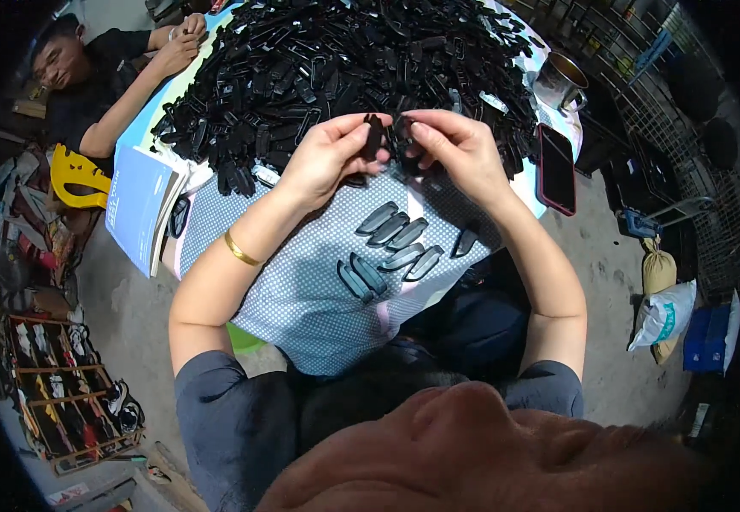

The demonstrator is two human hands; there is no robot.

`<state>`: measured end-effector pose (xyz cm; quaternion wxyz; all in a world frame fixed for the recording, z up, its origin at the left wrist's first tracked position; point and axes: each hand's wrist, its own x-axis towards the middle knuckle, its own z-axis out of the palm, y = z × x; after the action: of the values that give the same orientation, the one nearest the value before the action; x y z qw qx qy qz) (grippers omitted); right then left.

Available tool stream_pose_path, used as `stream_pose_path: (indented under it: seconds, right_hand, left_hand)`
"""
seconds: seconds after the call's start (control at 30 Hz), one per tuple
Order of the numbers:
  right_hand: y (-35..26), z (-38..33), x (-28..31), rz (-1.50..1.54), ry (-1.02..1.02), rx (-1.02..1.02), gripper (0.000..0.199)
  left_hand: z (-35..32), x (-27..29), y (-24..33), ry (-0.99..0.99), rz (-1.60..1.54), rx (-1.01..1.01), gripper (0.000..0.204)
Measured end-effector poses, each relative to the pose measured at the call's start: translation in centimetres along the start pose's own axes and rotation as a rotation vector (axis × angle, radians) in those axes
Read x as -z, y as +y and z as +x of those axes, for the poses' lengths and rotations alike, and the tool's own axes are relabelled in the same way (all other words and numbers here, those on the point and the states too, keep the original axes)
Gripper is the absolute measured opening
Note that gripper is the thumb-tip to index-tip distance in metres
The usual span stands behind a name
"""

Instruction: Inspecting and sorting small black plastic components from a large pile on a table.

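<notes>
My left hand [326, 160] pinches a small black elongated plastic piece [373, 139] between thumb and fingers. Just to its right, my right hand [462, 155] is closed on another dark piece [402, 130], partly hidden by the fingers. Both hands are raised at the near edge of a big pile of black plastic pieces [319, 72]. Closer to me, several dark oblong pieces [382, 224] lie in a loose group on the patterned cloth [293, 256]. One more dark piece [466, 242] rests apart on the right.
A phone [557, 171] and a metal mug [559, 81] sit at the table's right side. On the left are a blue-covered book [141, 209] and a yellow plastic object [78, 177]. Another person's hands [184, 44] are beside the pile. Sacks [667, 316] stand on the floor at right.
</notes>
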<state>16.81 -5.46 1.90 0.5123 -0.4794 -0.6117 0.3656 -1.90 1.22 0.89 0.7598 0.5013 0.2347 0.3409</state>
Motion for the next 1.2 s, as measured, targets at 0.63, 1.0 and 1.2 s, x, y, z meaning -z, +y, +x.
stream_pose_path:
  seconds: [0.63,1.0,1.2]
  right_hand:
    - [1.3,0.4,-0.9,-0.035,0.042,0.17,0.017]
    - [1.2,-0.4,-2.5,0.217,0.075,0.057,0.022]
    - [1.3,0.1,-3.7,-0.301,0.28,0.407,0.015]
  left_hand:
    - [-1.0,-0.7,0.7,-0.075,0.028,-0.068,0.034]
    - [-1.2,-0.2,0.3,0.048,0.689,-0.437,0.027]
    - [-1.5,-1.5,0.0,0.097,0.282,-0.341,0.029]
